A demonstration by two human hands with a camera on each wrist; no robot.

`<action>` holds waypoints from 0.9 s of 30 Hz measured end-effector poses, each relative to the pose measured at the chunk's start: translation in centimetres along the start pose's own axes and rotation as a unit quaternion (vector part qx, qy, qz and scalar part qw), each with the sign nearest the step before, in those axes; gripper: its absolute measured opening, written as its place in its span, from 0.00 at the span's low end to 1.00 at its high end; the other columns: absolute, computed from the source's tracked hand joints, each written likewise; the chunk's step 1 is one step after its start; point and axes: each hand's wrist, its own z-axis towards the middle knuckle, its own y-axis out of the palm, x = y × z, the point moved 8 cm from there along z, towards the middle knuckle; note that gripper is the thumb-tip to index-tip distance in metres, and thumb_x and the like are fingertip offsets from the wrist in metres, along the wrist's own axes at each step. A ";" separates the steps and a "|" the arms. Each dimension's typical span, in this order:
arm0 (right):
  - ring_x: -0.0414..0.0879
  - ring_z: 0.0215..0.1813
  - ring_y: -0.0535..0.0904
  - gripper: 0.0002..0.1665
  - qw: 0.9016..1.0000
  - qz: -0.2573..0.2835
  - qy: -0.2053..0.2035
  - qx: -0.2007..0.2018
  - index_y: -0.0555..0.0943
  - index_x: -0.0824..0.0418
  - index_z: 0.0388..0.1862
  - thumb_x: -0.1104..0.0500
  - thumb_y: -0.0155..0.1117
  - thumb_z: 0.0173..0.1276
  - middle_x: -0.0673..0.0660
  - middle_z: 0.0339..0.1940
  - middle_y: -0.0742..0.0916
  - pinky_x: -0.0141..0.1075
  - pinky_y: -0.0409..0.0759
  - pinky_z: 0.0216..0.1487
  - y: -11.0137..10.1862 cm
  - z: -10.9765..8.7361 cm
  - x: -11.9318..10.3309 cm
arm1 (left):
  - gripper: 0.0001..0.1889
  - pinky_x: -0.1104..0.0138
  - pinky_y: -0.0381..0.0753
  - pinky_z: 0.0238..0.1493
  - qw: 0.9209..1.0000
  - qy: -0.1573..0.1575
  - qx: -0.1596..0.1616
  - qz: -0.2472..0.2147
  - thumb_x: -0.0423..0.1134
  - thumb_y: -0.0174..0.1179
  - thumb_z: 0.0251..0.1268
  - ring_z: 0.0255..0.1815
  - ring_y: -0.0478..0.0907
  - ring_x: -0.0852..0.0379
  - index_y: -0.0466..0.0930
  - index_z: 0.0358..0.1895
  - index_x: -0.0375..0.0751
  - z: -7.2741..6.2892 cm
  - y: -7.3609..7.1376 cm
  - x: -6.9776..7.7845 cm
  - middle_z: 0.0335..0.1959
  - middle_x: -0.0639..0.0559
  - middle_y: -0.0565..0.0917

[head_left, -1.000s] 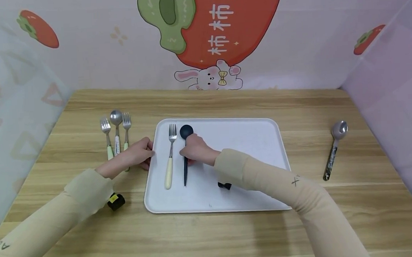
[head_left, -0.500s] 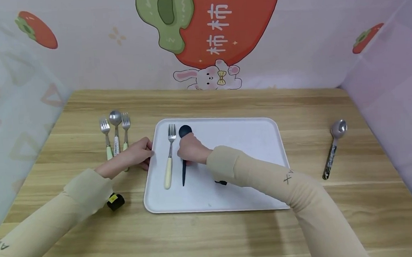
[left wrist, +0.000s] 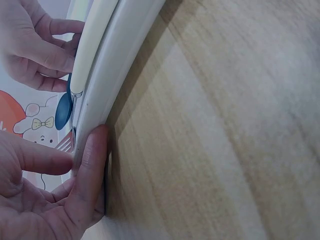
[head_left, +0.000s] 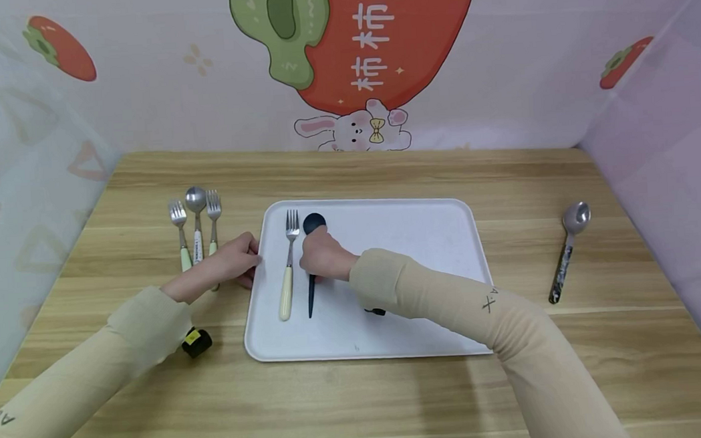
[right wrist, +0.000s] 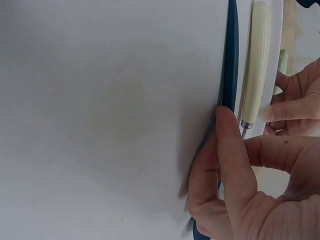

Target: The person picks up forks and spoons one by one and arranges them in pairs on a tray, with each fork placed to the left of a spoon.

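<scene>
My left hand (head_left: 238,258) holds the left rim of a white tray (head_left: 412,242). In the left wrist view, its thumb and fingers pinch that rim. Over the tray's left part, my right hand (head_left: 325,253) pinches a black spoon (head_left: 314,222) by its handle, bowl toward the wall. The right wrist view shows fingers along the dark handle (right wrist: 231,55), close over the tray surface. Left of the spoon and nearly parallel lies a fork (head_left: 285,290) with a cream handle and metal tines. Part of the spoon's handle is hidden by my right hand.
Left of the tray lie a green-handled fork (head_left: 184,252), a metal spoon (head_left: 195,200) and another fork (head_left: 214,206). A spoon with a dark patterned handle (head_left: 561,273) lies at the right. A black object with a yellow label (head_left: 197,343) is by my left wrist.
My right hand and the black spoon have shifted slightly left, nearer the cream-handled fork. The left hand keeps its hold on the tray rim.
</scene>
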 end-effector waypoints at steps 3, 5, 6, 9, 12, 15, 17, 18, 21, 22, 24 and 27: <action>0.42 0.15 0.76 0.06 1.000 -0.004 -0.004 -0.002 0.72 0.68 0.30 0.64 0.54 0.63 0.58 0.17 0.80 0.26 0.69 0.16 0.0 0.1 0.0 | 0.09 0.64 0.83 0.25 1.000 0.002 0.001 0.002 0.27 0.40 0.65 0.23 0.75 0.56 0.58 0.44 0.25 0.0 0.0 0.0 0.31 0.38 0.72; 0.42 0.15 0.76 0.07 1.000 -0.002 -0.002 -0.003 0.70 0.70 0.34 0.64 0.54 0.63 0.58 0.18 0.80 0.26 0.69 0.17 0.0 0.1 0.0 | 0.09 0.64 0.83 0.25 1.000 0.003 0.000 0.003 0.27 0.40 0.65 0.23 0.75 0.56 0.58 0.44 0.25 0.0 0.0 0.0 0.31 0.38 0.72; 0.42 0.15 0.76 0.10 1.000 0.000 0.000 -0.004 0.68 0.71 0.38 0.64 0.54 0.63 0.58 0.18 0.80 0.26 0.69 0.17 0.0 0.1 0.1 | 0.09 0.64 0.83 0.25 1.000 0.002 0.000 0.003 0.27 0.40 0.65 0.23 0.75 0.56 0.58 0.44 0.25 0.0 -0.1 0.0 0.31 0.38 0.72; 0.42 0.15 0.76 0.18 1.000 0.003 0.004 -0.005 0.64 0.74 0.46 0.64 0.55 0.63 0.58 0.18 0.81 0.26 0.69 0.16 0.0 0.1 0.1 | 0.09 0.64 0.83 0.25 1.000 0.002 -0.001 0.003 0.27 0.41 0.65 0.23 0.75 0.56 0.58 0.44 0.25 0.1 -0.1 -0.1 0.31 0.37 0.72; 0.42 0.15 0.76 0.26 1.000 0.007 0.007 -0.006 0.59 0.78 0.53 0.64 0.54 0.63 0.58 0.18 0.81 0.27 0.69 0.16 0.0 0.1 0.2 | 0.09 0.64 0.83 0.25 1.000 0.002 -0.001 0.005 0.28 0.41 0.65 0.23 0.75 0.56 0.58 0.45 0.25 0.1 -0.1 -0.2 0.32 0.37 0.72; 0.42 0.15 0.76 0.30 1.000 0.008 0.006 -0.007 0.55 0.79 0.57 0.64 0.54 0.63 0.58 0.18 0.80 0.27 0.69 0.17 0.1 0.0 0.2 | 0.09 0.64 0.83 0.25 1.000 0.001 -0.001 0.009 0.28 0.41 0.66 0.23 0.75 0.56 0.58 0.45 0.25 0.0 -0.1 -0.2 0.32 0.37 0.73; 0.43 0.15 0.76 0.30 1.000 0.009 0.006 -0.007 0.55 0.80 0.57 0.64 0.54 0.64 0.58 0.19 0.80 0.27 0.69 0.17 0.1 0.0 0.2 | 0.09 0.64 0.83 0.25 1.000 0.001 -0.001 0.011 0.28 0.41 0.66 0.23 0.75 0.56 0.58 0.45 0.25 0.0 -0.1 -0.1 0.32 0.37 0.73; 0.43 0.15 0.76 0.30 1.000 0.010 0.006 -0.008 0.55 0.80 0.57 0.64 0.54 0.64 0.58 0.19 0.81 0.27 0.69 0.18 0.1 0.0 0.2 | 0.09 0.64 0.83 0.25 1.000 0.002 -0.001 0.012 0.28 0.41 0.66 0.23 0.75 0.56 0.58 0.45 0.25 0.0 -0.1 -0.1 0.32 0.37 0.73; 0.43 0.15 0.76 0.28 1.000 0.011 0.007 -0.006 0.57 0.79 0.56 0.64 0.54 0.64 0.58 0.18 0.80 0.27 0.69 0.18 0.1 0.0 0.2 | 0.10 0.64 0.82 0.25 1.000 0.002 -0.001 0.016 0.29 0.41 0.66 0.24 0.75 0.56 0.58 0.46 0.25 0.0 -0.1 -0.1 0.32 0.37 0.72; 0.43 0.15 0.76 0.27 1.000 0.011 0.007 -0.006 0.58 0.79 0.55 0.63 0.54 0.64 0.58 0.18 0.80 0.27 0.69 0.18 0.1 0.0 0.2 | 0.10 0.64 0.83 0.25 1.000 0.003 -0.001 0.017 0.29 0.41 0.65 0.24 0.75 0.56 0.58 0.46 0.25 0.1 -0.1 -0.1 0.32 0.37 0.72; 0.43 0.16 0.76 0.26 1.000 0.009 0.007 -0.005 0.60 0.79 0.54 0.63 0.54 0.64 0.57 0.18 0.80 0.27 0.69 0.18 0.0 0.0 0.2 | 0.11 0.64 0.83 0.25 1.000 0.004 -0.002 0.018 0.29 0.41 0.65 0.24 0.75 0.56 0.58 0.46 0.24 0.1 -0.1 -0.1 0.33 0.37 0.72; 0.43 0.16 0.77 0.27 1.000 0.009 0.006 -0.007 0.59 0.79 0.55 0.63 0.54 0.64 0.57 0.17 0.81 0.27 0.69 0.18 0.0 -0.1 0.2 | 0.11 0.64 0.83 0.25 1.000 0.005 -0.002 0.019 0.29 0.41 0.65 0.24 0.76 0.56 0.58 0.46 0.24 0.1 -0.1 -0.1 0.33 0.37 0.72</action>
